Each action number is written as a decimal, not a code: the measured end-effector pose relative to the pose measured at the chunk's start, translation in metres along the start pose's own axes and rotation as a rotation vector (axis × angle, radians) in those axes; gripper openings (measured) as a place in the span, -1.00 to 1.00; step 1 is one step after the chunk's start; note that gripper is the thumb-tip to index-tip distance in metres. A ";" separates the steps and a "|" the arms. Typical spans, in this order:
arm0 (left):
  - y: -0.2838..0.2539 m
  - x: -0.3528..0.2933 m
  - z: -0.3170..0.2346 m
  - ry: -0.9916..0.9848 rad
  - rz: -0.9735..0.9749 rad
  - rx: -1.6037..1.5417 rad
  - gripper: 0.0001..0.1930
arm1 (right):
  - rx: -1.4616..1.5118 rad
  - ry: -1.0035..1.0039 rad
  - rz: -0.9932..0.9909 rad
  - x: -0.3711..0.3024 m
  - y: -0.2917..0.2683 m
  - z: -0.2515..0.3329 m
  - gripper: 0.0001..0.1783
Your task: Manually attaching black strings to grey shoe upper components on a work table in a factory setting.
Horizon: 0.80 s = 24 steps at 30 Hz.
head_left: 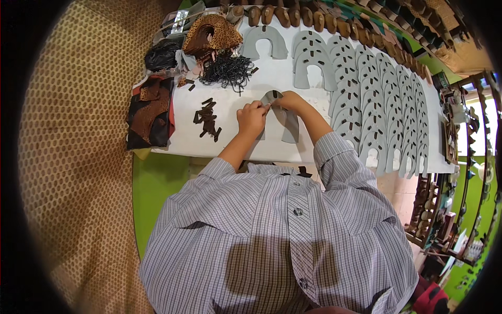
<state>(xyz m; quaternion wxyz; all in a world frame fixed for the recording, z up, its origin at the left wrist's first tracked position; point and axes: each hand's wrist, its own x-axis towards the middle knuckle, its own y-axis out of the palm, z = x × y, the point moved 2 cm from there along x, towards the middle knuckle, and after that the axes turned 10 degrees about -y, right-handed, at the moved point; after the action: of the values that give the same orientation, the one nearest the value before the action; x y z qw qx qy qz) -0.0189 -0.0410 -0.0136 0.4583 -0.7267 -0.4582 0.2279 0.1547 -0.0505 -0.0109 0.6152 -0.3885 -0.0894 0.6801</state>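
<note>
At the front middle of the white table, my left hand is closed on one side of a grey U-shaped piece, which looks like a shoe upper. My right hand is closed at the top of its curve, beside a small dark tab. The fingertips of both hands meet there and partly hide the tab. The piece's two legs hang toward me. Left of my left hand lies a loose pile of small dark strips.
To the right, grey U-shaped pieces with dark tabs overlap in several columns. Brown shoe lasts line the back edge. Leopard-print material, tangled black cords and dark scraps lie left. A patterned curtain hangs beside the table.
</note>
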 end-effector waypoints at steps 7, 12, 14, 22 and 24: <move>-0.004 0.010 0.008 -0.007 -0.018 -0.151 -0.79 | 0.518 0.111 -0.115 -0.006 -0.004 0.002 -0.33; -0.011 0.010 0.001 0.005 -0.009 -0.168 -0.81 | 0.233 0.041 -0.097 0.000 -0.003 -0.004 -0.58; -0.011 0.008 0.000 0.005 -0.032 -0.171 -0.83 | 0.227 -0.123 -0.020 0.007 0.001 -0.010 -0.65; -0.008 0.005 0.007 -0.005 -0.062 -0.197 -0.88 | -0.252 -0.093 -0.002 0.015 0.006 0.013 -0.84; -0.008 0.005 0.005 0.002 -0.075 -0.169 -0.89 | -0.291 -0.107 -0.021 0.015 0.005 0.012 -0.83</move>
<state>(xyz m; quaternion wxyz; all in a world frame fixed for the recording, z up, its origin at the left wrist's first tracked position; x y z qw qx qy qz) -0.0237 -0.0333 -0.0089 0.4041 -0.7453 -0.5022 0.1704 0.1437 -0.0340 -0.0119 0.5540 -0.4359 -0.2237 0.6731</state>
